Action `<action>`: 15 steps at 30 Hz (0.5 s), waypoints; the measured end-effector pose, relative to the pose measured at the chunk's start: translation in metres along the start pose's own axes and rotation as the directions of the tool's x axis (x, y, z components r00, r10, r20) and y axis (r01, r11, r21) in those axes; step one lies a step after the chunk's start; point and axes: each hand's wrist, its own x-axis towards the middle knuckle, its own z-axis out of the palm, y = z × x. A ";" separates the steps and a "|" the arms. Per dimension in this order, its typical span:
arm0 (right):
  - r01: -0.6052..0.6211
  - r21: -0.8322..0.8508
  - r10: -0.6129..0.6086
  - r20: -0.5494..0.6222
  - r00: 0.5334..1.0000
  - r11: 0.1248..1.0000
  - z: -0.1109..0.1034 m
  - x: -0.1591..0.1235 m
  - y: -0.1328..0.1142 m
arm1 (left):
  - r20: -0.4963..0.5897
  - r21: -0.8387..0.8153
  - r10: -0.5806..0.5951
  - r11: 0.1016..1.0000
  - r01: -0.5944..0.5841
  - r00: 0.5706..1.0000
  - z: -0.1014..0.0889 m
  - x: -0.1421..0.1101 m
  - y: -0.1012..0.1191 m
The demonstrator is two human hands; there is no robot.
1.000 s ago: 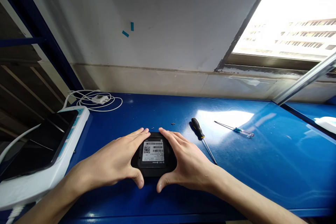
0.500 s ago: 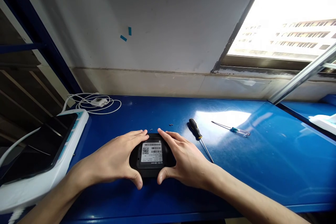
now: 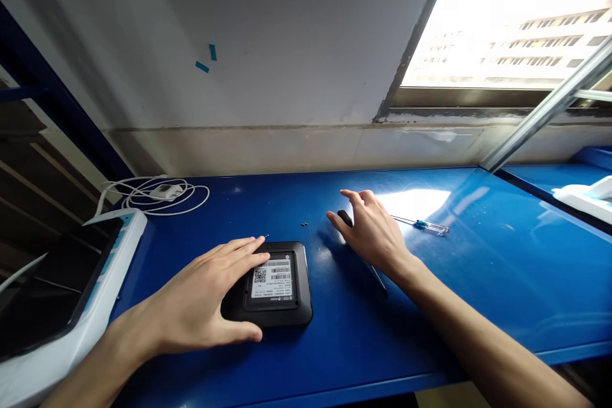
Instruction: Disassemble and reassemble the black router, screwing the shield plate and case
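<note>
A square black electronic box (image 3: 302,303) with a white label of barcodes and a QR code lies flat on the blue table. My left hand (image 3: 205,293) grips its left side, fingers along the far edge and thumb at the near edge. Over the black-handled screwdriver (image 3: 345,218) is my right hand (image 3: 373,233), thumb and fingers apart. The palm hides most of that handle, while the end of the shaft shows below the wrist. Small screws (image 3: 305,224) lie beyond the box, and another small screw (image 3: 266,236) is by my left fingertips.
A second screwdriver (image 3: 430,227) with a clear blue handle lies right of my right hand. At left stands a white device with a dark screen (image 3: 62,280); behind it sits a coiled white cable with an adapter (image 3: 166,192). A wall (image 3: 268,150) bounds the blue table (image 3: 478,287).
My right hand has left the box and moved right, over the black-handled screwdriver. My left hand stays on the box. The view has shifted slightly.
</note>
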 end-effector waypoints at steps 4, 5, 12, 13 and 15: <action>-0.086 0.008 0.083 0.212 0.974 0.996 0.002 0.006 0.016 | -0.029 0.040 0.042 0.998 -0.041 0.999 0.005 -0.002 -0.004; -0.074 0.039 0.064 0.217 0.974 0.996 0.001 0.007 0.018 | -0.030 0.046 0.052 0.998 -0.050 0.998 0.006 -0.002 -0.004; 0.017 0.593 0.184 -0.277 0.943 0.805 -0.020 0.012 0.009 | -0.043 0.023 0.100 0.995 -0.099 0.994 0.008 0.000 0.007; 0.085 0.676 0.205 -0.337 0.919 0.732 -0.021 0.012 0.008 | -0.039 0.014 0.114 0.993 -0.114 0.993 0.009 0.002 0.009; 0.172 0.764 0.219 -0.381 0.898 0.622 -0.020 0.010 0.005 | -0.047 0.007 0.132 0.991 -0.132 0.990 0.011 0.003 0.012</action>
